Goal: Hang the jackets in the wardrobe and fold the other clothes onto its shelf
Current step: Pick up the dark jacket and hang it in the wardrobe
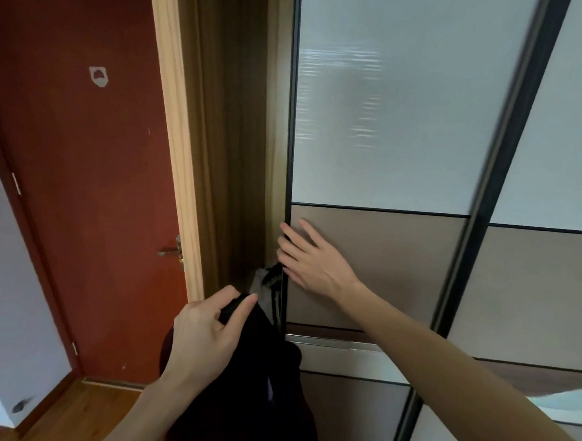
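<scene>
Inside wardrobe (243, 149), grey cloth (262, 283); left hand (204, 334) grips garment (255, 388).

Garment (255, 388) in my left hand (204, 337): black cloth, matt, soft-looking, folds blurred. Sliding door (391, 124) under my right hand (314, 259): upper panel frosted and glossy, catching rippled reflections; lower panel (382, 260) taupe, smooth, matt. Door frame (291, 118): dark, thin, looks like metal. Wardrobe side (220, 130): brown wood grain, low sheen. Room door (80, 190): reddish-brown, painted, matt, scuffed. Its handle (172, 251): shiny metal. Floor (83, 412): orange wood, slightly glossy.
</scene>
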Demonstrator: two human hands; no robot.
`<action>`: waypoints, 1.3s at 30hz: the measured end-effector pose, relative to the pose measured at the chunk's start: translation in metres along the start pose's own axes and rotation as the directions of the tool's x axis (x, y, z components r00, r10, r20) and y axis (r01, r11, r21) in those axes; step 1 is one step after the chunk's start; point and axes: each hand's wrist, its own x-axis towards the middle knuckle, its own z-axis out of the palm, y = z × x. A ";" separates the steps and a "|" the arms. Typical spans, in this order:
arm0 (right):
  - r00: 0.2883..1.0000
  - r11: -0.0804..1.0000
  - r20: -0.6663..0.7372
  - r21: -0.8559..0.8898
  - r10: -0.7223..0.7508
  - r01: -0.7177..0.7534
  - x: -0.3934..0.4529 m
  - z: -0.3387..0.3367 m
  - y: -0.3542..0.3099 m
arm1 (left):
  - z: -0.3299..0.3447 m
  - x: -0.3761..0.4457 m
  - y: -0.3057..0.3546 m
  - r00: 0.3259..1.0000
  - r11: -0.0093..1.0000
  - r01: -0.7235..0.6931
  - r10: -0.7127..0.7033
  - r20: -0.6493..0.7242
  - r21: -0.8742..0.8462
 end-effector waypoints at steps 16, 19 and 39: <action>0.994 0.996 0.098 -0.080 0.043 -0.035 -0.114 0.006 0.056 | 0.043 0.000 0.020 0.998 0.998 -0.053 0.054 0.037 -0.037; 0.992 0.995 0.112 -0.082 0.057 -0.048 -0.136 0.009 0.065 | 0.050 0.002 0.021 0.998 0.998 -0.054 0.055 0.036 -0.024; 0.978 0.983 0.179 -0.169 0.106 -0.076 -0.225 0.006 0.103 | 0.101 0.009 0.027 0.999 0.999 0.018 -0.017 0.029 -0.043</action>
